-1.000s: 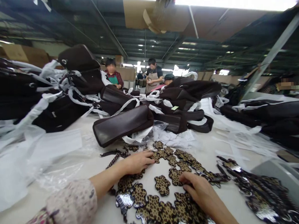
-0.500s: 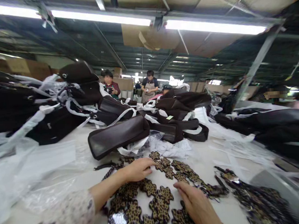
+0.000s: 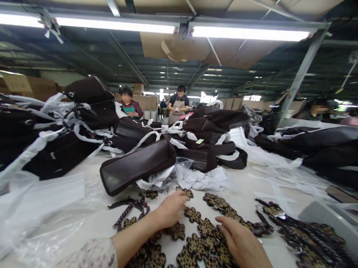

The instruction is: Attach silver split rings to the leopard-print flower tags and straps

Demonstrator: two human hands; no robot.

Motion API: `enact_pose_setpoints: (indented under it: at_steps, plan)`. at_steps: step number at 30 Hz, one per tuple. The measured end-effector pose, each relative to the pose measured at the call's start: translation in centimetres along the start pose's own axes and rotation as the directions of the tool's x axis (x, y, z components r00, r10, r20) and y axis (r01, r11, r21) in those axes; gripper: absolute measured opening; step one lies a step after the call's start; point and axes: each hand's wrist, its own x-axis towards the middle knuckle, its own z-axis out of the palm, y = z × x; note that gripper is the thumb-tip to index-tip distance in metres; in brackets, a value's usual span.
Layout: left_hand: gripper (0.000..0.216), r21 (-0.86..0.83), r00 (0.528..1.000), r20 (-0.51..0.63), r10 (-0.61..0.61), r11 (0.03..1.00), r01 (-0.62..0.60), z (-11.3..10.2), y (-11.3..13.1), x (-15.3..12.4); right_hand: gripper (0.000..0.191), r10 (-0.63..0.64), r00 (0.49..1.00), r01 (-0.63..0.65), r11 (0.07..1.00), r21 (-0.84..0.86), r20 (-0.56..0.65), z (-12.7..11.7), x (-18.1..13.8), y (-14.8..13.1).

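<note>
Leopard-print patches [image 3: 198,243] lie spread on the white table [image 3: 252,186], in front of a dark brown bag [image 3: 137,165]. Left hand [image 3: 170,209] rests on them with fingers loosely curled, gripping nothing; right hand [image 3: 243,242] lies flat and open upon the patches.

My left hand [image 3: 170,209] and right hand [image 3: 240,242] rest on leopard-print patches [image 3: 198,243], a matt, fuzzy-looking cloth; some near ones show a shiny silver backing. The far dark brown bag [image 3: 135,167] looks like smooth leather with a soft sheen. On the left lies clear, glossy plastic film [image 3: 52,222]; crumpled white paper [image 3: 198,178] sits beyond, on the pale matt table [image 3: 246,186]
</note>
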Motion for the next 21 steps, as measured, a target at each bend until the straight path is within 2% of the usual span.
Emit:
enact_pose_setpoints:
  at_steps: [4,8,11,13,15,17,19,21]
  plan:
    - [0.013,-0.038,0.993,-0.034,-0.115,0.993,0.113,0.0,-1.3,1.3,0.035,-0.026,0.999,0.026,1.000,0.009,-0.018,0.0,-0.3,-0.2]
    - [0.019,-0.217,0.972,-0.069,-0.225,0.954,0.206,0.4,-0.9,1.4,0.032,-0.043,0.997,0.047,0.998,0.050,-0.068,0.1,-0.4,-0.6]
    - [0.018,-0.442,0.955,-0.049,-0.292,0.864,0.242,0.0,-0.2,0.8,0.032,-0.039,0.995,0.048,0.994,0.100,-0.093,0.1,-0.3,-1.4]
    - [0.010,-0.609,0.944,-0.022,-0.329,0.753,0.249,-0.2,0.5,0.0,0.031,-0.004,0.993,0.037,0.958,0.284,-0.115,0.4,-0.3,-2.3]
    - [0.009,-0.746,0.934,0.006,-0.357,0.621,0.241,-0.2,1.4,-1.2,0.032,0.062,0.992,0.014,0.821,0.571,-0.113,0.9,-0.6,-3.7]
    - [0.014,-0.831,0.929,0.027,-0.369,0.509,0.226,-0.1,2.4,-2.5,0.038,0.135,0.988,-0.020,0.601,0.799,-0.077,1.6,-1.0,-5.5]
    - [0.020,-0.892,0.922,0.039,-0.385,0.403,0.207,0.1,3.3,-3.8,0.043,0.201,0.979,-0.049,0.388,0.920,-0.032,2.1,-1.5,-7.4]
    - [0.024,-0.932,0.912,0.029,-0.408,0.318,0.172,0.2,4.1,-4.9,0.044,0.257,0.966,-0.063,0.245,0.968,-0.003,2.0,-1.9,-9.0]
